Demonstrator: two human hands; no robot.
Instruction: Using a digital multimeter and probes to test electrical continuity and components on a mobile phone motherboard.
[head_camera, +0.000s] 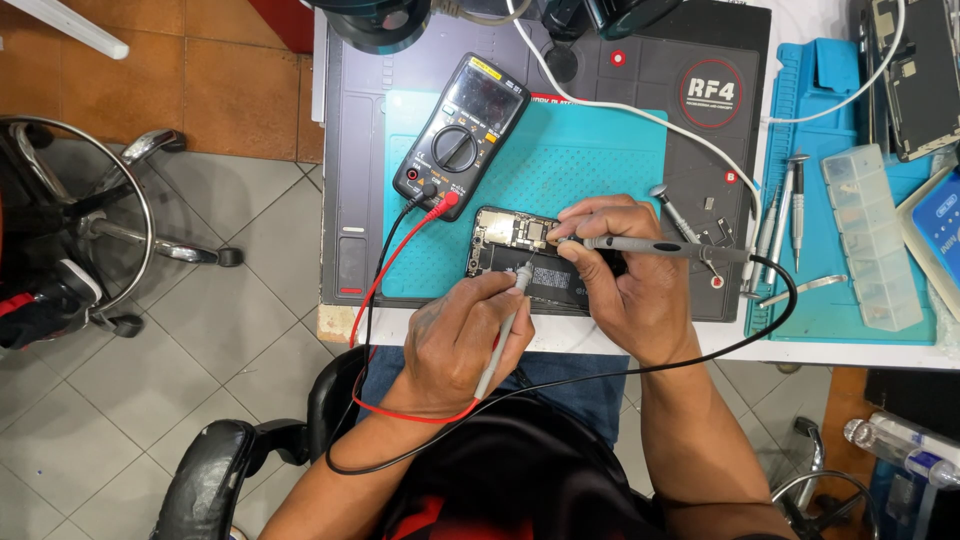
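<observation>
Opened phone (520, 255) lies back-off on the teal mat (600, 160), near the front edge of the table (560, 335), internals exposed — board on its left end, dark battery to the right. Left hand (455, 345) holds a grey test probe (505, 325) pen-style, fingers pressed together around its shaft; tip comes down on the phone at the battery's near edge. Right hand (625, 280) rests over the phone's right end, thumb and forefinger pinching a second grey probe (650, 245) that lies nearly level, its tip touching the board area by the battery's top corner. Red lead (385, 280) and black lead (370, 330) run from the probes, looping off the table edge, up to a black multimeter (460, 135) standing on the upper left of the mat, just beyond the phone; dial centred, screen reading too small to tell. To the right: screwdrivers (790, 205) and tweezers (805, 288) on a blue tray (830, 310), with a clear compartment box (870, 235) beside them. White cable (640, 110) crosses the dark work mat (700, 140) — end hidden.
</observation>
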